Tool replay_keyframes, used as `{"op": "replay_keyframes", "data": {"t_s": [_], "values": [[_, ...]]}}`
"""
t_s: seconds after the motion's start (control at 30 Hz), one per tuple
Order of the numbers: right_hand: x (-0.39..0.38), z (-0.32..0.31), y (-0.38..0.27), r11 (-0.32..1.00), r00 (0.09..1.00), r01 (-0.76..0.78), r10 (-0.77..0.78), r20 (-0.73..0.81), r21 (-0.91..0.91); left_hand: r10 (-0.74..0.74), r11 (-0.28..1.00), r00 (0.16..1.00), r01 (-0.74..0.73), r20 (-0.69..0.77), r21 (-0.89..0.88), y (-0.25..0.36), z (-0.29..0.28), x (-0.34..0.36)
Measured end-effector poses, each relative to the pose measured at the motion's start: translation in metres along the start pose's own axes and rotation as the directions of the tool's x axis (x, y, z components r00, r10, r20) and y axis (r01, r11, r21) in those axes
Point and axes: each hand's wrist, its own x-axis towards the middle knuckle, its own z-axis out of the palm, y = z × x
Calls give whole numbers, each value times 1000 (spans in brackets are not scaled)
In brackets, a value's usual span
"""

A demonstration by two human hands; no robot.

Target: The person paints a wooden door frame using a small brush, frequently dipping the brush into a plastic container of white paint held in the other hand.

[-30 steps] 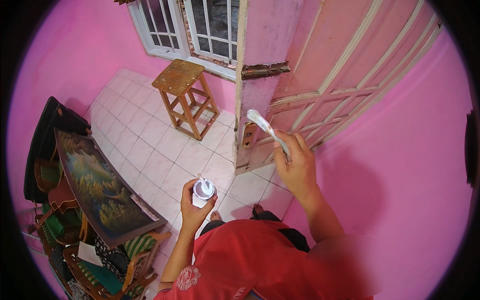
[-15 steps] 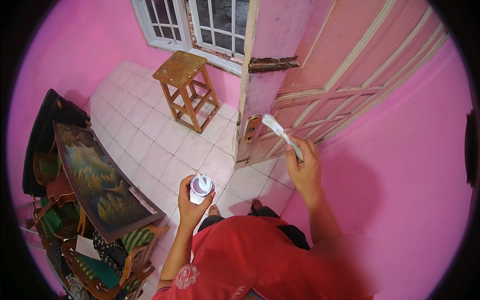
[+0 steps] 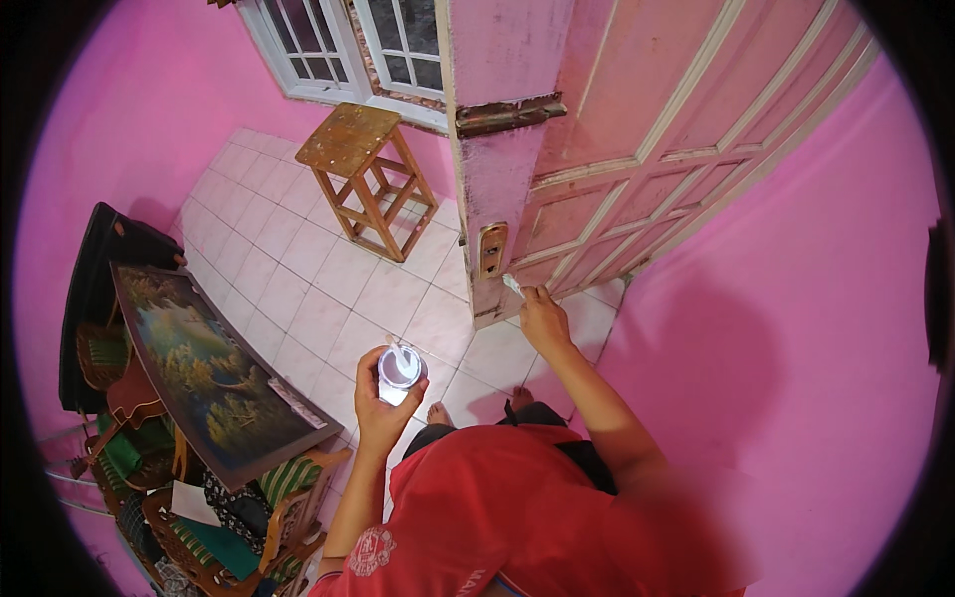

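My left hand (image 3: 382, 410) is wrapped round a small round cup of white paint (image 3: 400, 367), with a pale stick-like stirrer standing in it. My right hand (image 3: 546, 320) grips a paintbrush (image 3: 513, 286) by its handle; most of the handle is hidden by the fingers. The white bristles are at the edge of the pink panelled door (image 3: 587, 214), just below its brass lock plate (image 3: 493, 250). Whether the bristles touch the door, I cannot tell. A brown latch strip (image 3: 509, 114) crosses the door edge higher up.
A wooden stool (image 3: 351, 137) stands on the tiled floor (image 3: 288, 244) below the white-framed window (image 3: 313, 50). At left, a landscape painting (image 3: 224, 368) leans on piled carved chairs (image 3: 288, 507) and a guitar (image 3: 139, 393). A pink wall (image 3: 716, 398) rises at right.
My right hand has brought the brush down and left, from beside the lock plate to below it. The view has shifted slightly. My left hand still holds the cup.
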Motion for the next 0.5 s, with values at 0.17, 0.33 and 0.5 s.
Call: {"op": "replay_keyframes", "data": {"t_s": [0.17, 0.33, 0.5], "values": [[10, -7, -10, 991, 987, 130, -129, -96, 3, 18, 999, 1000, -18, 0, 28, -4, 0, 0], [9, -26, -22, 991, 986, 132, -129, -109, 22, 8, 1000, 1000, -8, 0, 29, -2, 2, 0], [-7, -54, -38, 986, 980, 134, -116, -163, 100, 22, 1000, 1000, -22, 8, 19, -2, 4, 1]]}}
